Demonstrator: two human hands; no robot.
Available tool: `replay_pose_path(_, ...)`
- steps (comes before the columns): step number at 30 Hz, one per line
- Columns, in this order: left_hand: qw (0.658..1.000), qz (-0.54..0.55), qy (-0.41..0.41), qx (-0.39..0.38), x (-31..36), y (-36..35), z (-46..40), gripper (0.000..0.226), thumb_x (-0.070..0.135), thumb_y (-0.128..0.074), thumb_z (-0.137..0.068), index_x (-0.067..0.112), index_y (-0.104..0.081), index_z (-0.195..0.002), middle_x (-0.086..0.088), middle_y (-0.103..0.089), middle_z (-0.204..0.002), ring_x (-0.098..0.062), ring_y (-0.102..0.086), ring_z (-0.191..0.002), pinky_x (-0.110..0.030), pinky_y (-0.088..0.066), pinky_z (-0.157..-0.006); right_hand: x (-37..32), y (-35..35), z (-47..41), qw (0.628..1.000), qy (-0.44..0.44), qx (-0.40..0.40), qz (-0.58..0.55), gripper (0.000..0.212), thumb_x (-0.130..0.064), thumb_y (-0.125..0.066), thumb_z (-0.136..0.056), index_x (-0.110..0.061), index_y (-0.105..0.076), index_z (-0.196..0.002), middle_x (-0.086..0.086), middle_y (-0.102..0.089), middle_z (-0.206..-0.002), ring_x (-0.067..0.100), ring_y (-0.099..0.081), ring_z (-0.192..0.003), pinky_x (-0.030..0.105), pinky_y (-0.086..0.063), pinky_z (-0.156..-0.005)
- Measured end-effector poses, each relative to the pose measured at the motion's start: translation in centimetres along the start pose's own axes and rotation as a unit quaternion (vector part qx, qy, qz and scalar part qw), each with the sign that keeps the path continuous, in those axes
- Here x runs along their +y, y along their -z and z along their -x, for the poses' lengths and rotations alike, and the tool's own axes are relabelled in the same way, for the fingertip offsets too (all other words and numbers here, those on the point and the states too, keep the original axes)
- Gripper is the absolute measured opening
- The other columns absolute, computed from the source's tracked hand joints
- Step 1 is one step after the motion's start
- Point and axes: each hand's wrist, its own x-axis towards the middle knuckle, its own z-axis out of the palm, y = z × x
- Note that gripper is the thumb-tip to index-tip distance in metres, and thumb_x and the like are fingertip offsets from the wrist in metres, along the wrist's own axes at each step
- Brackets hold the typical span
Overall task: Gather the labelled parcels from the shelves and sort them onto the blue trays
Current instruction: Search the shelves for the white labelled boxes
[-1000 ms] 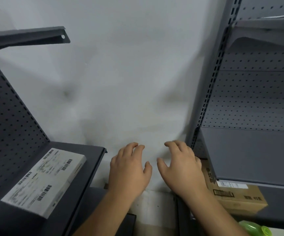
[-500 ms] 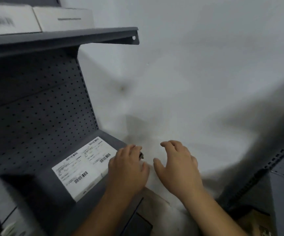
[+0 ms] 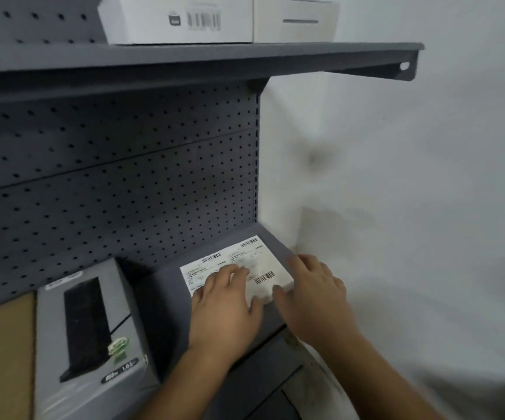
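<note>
A flat white parcel [image 3: 254, 265] with barcode labels on top lies at the right end of a dark grey shelf [image 3: 166, 301]. My left hand [image 3: 224, 310] is over the parcel's near left part, fingers stretched forward on the label. My right hand [image 3: 311, 295] is at the parcel's right edge, fingers spread, thumb near its front corner. Neither hand visibly grips it. No blue tray is in view.
A grey box [image 3: 90, 338] with a black product picture stands to the left on the same shelf, a brown carton [image 3: 2, 359] beside it. Two white boxes [image 3: 178, 19] sit on the upper shelf [image 3: 184, 60]. A white wall [image 3: 411, 192] closes the right side.
The view has swung left from the gap between two shelf units toward the left shelf. Both hands have moved forward from mid-air onto the white labelled parcel.
</note>
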Motion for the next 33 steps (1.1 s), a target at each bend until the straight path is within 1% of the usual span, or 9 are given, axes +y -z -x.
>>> replay_pose_path(3, 1.000, 0.003, 0.017, 0.001, -1.5, 0.3, -0.4, 0.056, 0.049, -0.048, -0.094, 0.036, -0.040, -0.148, 0.015, -0.036, -0.154, -0.013, -0.034, -0.142, -0.039, -0.030, -0.116, -1.1, -1.3, -1.0, 1.000, 0.014, -0.014, 0.001, 0.052, -0.046, -0.052, -0.094, -0.031, -0.043, -0.142, -0.008, -0.043, -0.149, 0.019, -0.040, -0.137, 0.046, -0.032, -0.113)
replay_pose_path(9, 0.999, -0.012, 0.047, 0.008, -3.7, 0.8, -0.6, 0.055, 0.049, -0.046, -0.095, 0.034, -0.039, -0.148, 0.013, -0.038, -0.153, -0.013, -0.035, -0.140, -0.041, -0.030, -0.114, -2.4, -3.0, -3.0, 0.999, 0.041, -0.032, 0.003, 0.052, -0.048, -0.051, -0.094, -0.032, -0.042, -0.143, -0.007, -0.044, -0.150, 0.019, -0.041, -0.137, 0.046, -0.034, -0.113)
replay_pose_path(14, 0.997, -0.028, 0.072, 0.011, -4.4, 0.4, -1.1, 0.056, 0.055, -0.046, -0.095, 0.034, -0.040, -0.147, 0.011, -0.039, -0.150, -0.016, -0.037, -0.138, -0.043, -0.033, -0.111, -2.7, -3.8, -4.8, 0.997, 0.067, -0.035, 0.009, 0.048, -0.045, -0.052, -0.093, -0.030, -0.047, -0.138, -0.006, -0.049, -0.142, 0.019, -0.044, -0.132, 0.045, -0.037, -0.110)
replay_pose_path(17, 0.996, -0.033, 0.085, 0.008, -4.2, -0.3, -1.0, 0.058, 0.056, -0.044, -0.096, 0.033, -0.039, -0.148, 0.009, -0.038, -0.153, -0.017, -0.034, -0.140, -0.044, -0.031, -0.112, -2.3, -4.3, -5.7, 0.996, 0.079, -0.046, 0.009, 0.050, -0.045, -0.051, -0.093, -0.030, -0.045, -0.140, -0.007, -0.047, -0.143, 0.018, -0.042, -0.134, 0.045, -0.036, -0.110)
replay_pose_path(22, 0.995, -0.033, 0.091, 0.009, -2.5, -1.9, -1.2, 0.058, 0.057, -0.036, -0.097, 0.033, -0.040, -0.149, 0.009, -0.036, -0.156, -0.018, -0.033, -0.143, -0.047, -0.033, -0.110, -1.4, -5.4, -7.3, 0.993, 0.107, -0.054, 0.000, 0.049, -0.043, -0.053, -0.093, -0.032, -0.050, -0.141, -0.009, -0.046, -0.148, 0.017, -0.040, -0.138, 0.045, -0.033, -0.110)
replay_pose_path(25, 0.994, -0.033, 0.100, 0.015, -1.5, -3.2, -1.4, 0.060, 0.057, -0.032, -0.089, 0.032, -0.052, -0.140, 0.005, -0.048, -0.149, -0.021, -0.044, -0.136, -0.053, -0.042, -0.101, -0.6, -6.0, -8.1, 0.989, 0.134, -0.065, -0.014, 0.044, -0.039, -0.051, -0.095, -0.035, -0.054, -0.139, -0.016, -0.044, -0.151, 0.011, -0.036, -0.140, 0.043, -0.031, -0.111)
replay_pose_path(26, 0.994, -0.028, 0.102, 0.022, -1.3, -3.7, -1.4, 0.061, 0.057, -0.029, -0.089, 0.033, -0.052, -0.140, 0.004, -0.050, -0.147, -0.022, -0.044, -0.136, -0.054, -0.042, -0.100, -0.3, -6.2, -8.4, 0.987, 0.140, -0.074, -0.023, 0.043, -0.038, -0.050, -0.097, -0.036, -0.054, -0.139, -0.017, -0.043, -0.151, 0.009, -0.034, -0.141, 0.043, -0.029, -0.112)
replay_pose_path(29, 0.993, -0.025, 0.118, 0.010, -1.0, -5.3, -1.3, 0.062, 0.056, -0.015, -0.092, 0.041, -0.040, -0.146, 0.006, -0.038, -0.157, -0.022, -0.030, -0.146, -0.057, -0.037, -0.105, 0.1, -7.0, -8.7, 0.982, 0.149, -0.105, -0.047, 0.041, -0.033, -0.046, -0.099, -0.036, -0.055, -0.139, -0.020, -0.041, -0.152, 0.003, -0.028, -0.144, 0.043, -0.028, -0.116)
replay_pose_path(33, 0.992, -0.043, 0.118, 0.020, -1.1, -6.3, -1.1, 0.048, 0.054, -0.039, -0.094, 0.038, -0.051, -0.138, 0.001, -0.053, -0.145, -0.027, -0.048, -0.135, -0.060, -0.051, -0.086, 0.7, -8.0, -8.5, 0.981, 0.147, -0.107, -0.073, 0.041, -0.031, -0.042, -0.101, -0.037, -0.050, -0.142, -0.020, -0.038, -0.155, 0.003, -0.021, -0.148, 0.044, -0.029, -0.117)
